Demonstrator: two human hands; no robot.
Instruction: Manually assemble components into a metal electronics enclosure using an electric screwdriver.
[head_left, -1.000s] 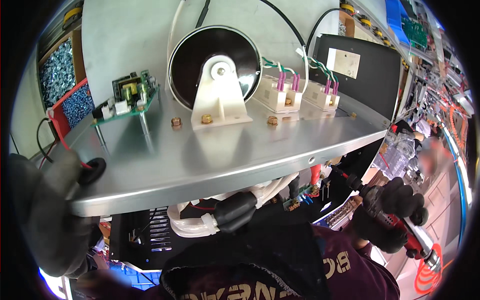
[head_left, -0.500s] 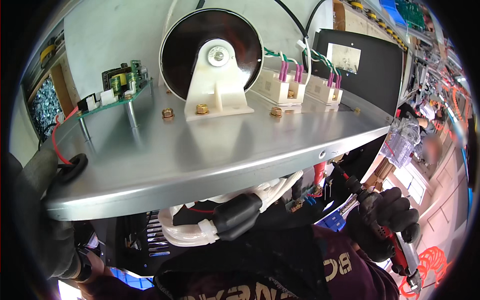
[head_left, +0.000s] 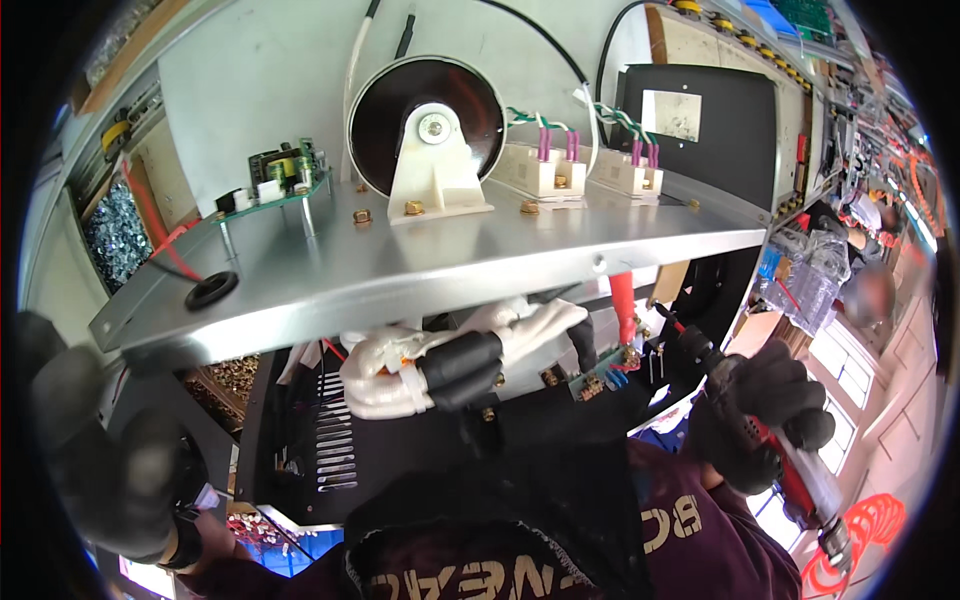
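A bent sheet-metal plate [head_left: 440, 265] spans the view in front of me. It carries a large dark round coil [head_left: 385, 130] on a white bracket [head_left: 430, 190], two white terminal blocks [head_left: 545, 175] and a small green circuit board [head_left: 275, 203] on standoffs. My left hand [head_left: 120, 460], gloved and blurred, is off the plate's left end, fingers apart, with nothing seen in it. A red-and-silver air screwdriver [head_left: 800, 485] is gripped in my gloved right hand [head_left: 765, 420], its bit pointing up toward the plate's right underside. A white cable bundle with a black sleeve [head_left: 465, 370] hangs below the plate.
A black slotted housing [head_left: 340, 450] lies beneath the plate. At the left stands a bin of small metal parts [head_left: 120, 235]. A black panel [head_left: 720, 130] stands behind at the right, and a coiled red hose [head_left: 860, 540] hangs lower right. Another person works farther right.
My left hand has let go of the plate's left edge and moved away from it. The plate appears farther off, showing more of its underside. My right hand still grips the screwdriver.
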